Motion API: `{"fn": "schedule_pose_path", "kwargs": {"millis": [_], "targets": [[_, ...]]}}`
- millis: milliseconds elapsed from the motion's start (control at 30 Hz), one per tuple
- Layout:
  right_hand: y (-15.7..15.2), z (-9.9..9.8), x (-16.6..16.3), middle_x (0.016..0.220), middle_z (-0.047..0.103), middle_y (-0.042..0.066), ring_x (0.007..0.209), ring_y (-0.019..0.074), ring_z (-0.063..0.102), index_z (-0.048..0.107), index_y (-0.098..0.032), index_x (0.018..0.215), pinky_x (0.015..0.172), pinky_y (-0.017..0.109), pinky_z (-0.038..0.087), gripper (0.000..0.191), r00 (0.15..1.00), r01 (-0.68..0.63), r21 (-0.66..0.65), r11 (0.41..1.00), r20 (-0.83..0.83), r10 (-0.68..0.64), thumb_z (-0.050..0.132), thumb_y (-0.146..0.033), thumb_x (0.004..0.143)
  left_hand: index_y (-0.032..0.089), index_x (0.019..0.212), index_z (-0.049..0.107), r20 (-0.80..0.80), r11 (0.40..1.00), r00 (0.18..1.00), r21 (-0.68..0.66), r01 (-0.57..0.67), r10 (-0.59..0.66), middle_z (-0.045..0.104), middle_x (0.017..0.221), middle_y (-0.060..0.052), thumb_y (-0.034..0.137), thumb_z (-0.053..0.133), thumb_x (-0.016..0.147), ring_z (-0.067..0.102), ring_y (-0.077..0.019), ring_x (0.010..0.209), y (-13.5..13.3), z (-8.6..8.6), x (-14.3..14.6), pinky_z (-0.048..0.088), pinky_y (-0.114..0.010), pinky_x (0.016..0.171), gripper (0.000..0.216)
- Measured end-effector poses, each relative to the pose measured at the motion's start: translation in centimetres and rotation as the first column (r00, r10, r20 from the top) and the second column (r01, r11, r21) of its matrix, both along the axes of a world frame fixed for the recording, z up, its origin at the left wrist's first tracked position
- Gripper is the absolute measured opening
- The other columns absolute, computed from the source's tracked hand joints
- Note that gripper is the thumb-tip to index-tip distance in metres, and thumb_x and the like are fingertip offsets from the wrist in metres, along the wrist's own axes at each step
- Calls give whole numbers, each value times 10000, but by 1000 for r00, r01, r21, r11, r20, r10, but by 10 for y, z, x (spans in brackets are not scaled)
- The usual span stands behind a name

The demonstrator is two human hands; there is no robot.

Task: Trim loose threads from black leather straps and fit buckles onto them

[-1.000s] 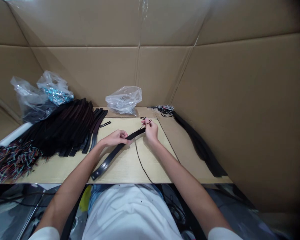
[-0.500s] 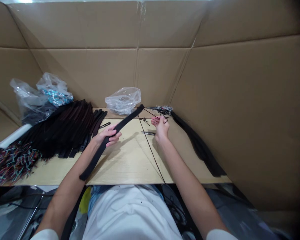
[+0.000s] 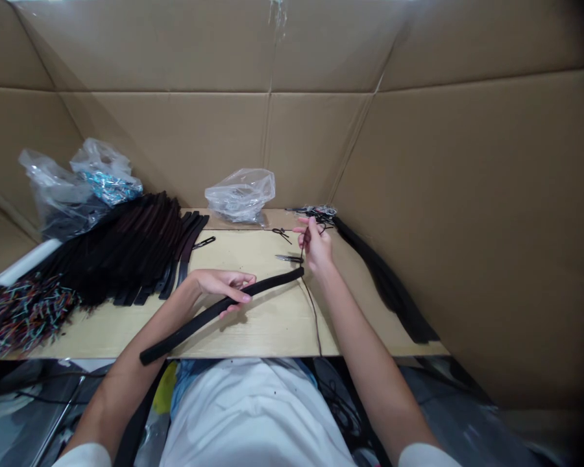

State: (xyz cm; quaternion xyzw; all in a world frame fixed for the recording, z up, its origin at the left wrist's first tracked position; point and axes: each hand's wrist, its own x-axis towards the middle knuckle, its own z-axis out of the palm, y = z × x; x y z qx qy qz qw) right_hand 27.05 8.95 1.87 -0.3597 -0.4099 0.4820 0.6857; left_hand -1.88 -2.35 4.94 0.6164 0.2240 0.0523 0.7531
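My left hand (image 3: 228,288) grips a long black fabric strap (image 3: 202,318) near its middle, thumb on top and fingers beneath. The strap slants from my left forearm up to its far end, close below my right hand (image 3: 315,245). Pinched in my right hand is a thin dark cord (image 3: 312,299), which runs down past the strap's end and over the table's front edge. Small thread snips (image 3: 288,258) lie just left of my right hand, partly hidden by it. A short looped piece of black cord (image 3: 281,233) lies behind them.
A large pile of dark straps (image 3: 126,246) with coloured thread ends (image 3: 24,318) covers the left side. Clear plastic bags (image 3: 241,194) stand at the back. More black straps (image 3: 384,282) lie along the right edge. Cardboard walls (image 3: 175,143) enclose the table (image 3: 267,331).
The strap's far end has swung down and toward me, and my left hand has turned and lowered with it. The cord, taut before, now hangs slacker. My right hand has barely moved.
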Motion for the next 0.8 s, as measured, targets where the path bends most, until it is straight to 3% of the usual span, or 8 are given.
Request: {"fn": "schedule_pose_path", "kwargs": {"millis": [67,133,200,267,367,500,567,800], "targets": [[2,-3,-1,817,799,65,489,79,567,776,-169,1043,423,184,396,455,999,17,-73,997,42,-14,797,-610,937,253,995,507,46,999,998,-38,-30,32,609,643,39,482,884,865,561,-143,427,-1,0,-3,437,-247,376,460],[1,-8,-4,804,781,60,521,93,594,760,-171,994,457,196,444,431,995,43,-113,993,95,-33,814,-593,923,245,1050,534,191,980,962,-66,-185,195,560,610,65,512,907,822,422,-93,355,0,2,-7,307,-218,322,512],[-2,-11,-10,729,717,26,514,93,551,747,-174,960,465,204,436,439,990,28,-94,995,143,-14,809,-607,916,241,1057,542,365,921,848,-83,-380,383,480,572,101,551,896,817,291,-52,329,3,6,-10,189,-198,319,528],[-9,-14,-20,628,591,-25,481,84,428,750,-171,958,433,206,337,482,975,-57,-62,996,209,69,786,-649,907,247,972,502,472,836,719,-77,-543,510,429,562,119,546,861,864,248,-33,341,10,10,-9,177,-178,353,480],[-23,-18,-42,605,452,-68,525,98,362,753,-180,997,459,217,276,531,920,-208,-45,977,331,211,792,-694,866,247,903,444,518,650,548,-21,-760,657,429,571,123,555,857,880,269,-31,377,23,9,-2,215,-166,402,515],[-46,-24,-72,658,439,-76,568,118,392,715,-224,1078,506,236,311,540,843,-387,-75,919,374,386,780,-713,860,250,971,509,466,255,271,100,-962,842,543,633,80,688,846,826,452,-87,487,40,-7,6,315,-193,461,571],[-57,-25,-82,659,434,-75,560,120,396,712,-216,1108,517,248,318,540,792,-481,-79,873,389,471,722,-720,915,235,1012,571,453,172,230,166,-971,861,600,699,46,653,816,868,520,-108,576,45,-15,5,365,-207,524,505],[-70,-27,-85,610,510,-24,513,127,456,712,-197,850,486,258,319,596,710,-555,-38,831,498,498,587,-754,1019,226,1080,622,498,202,349,326,-924,794,631,848,11,338,759,917,577,-138,751,46,-24,6,465,-247,699,240]]}}
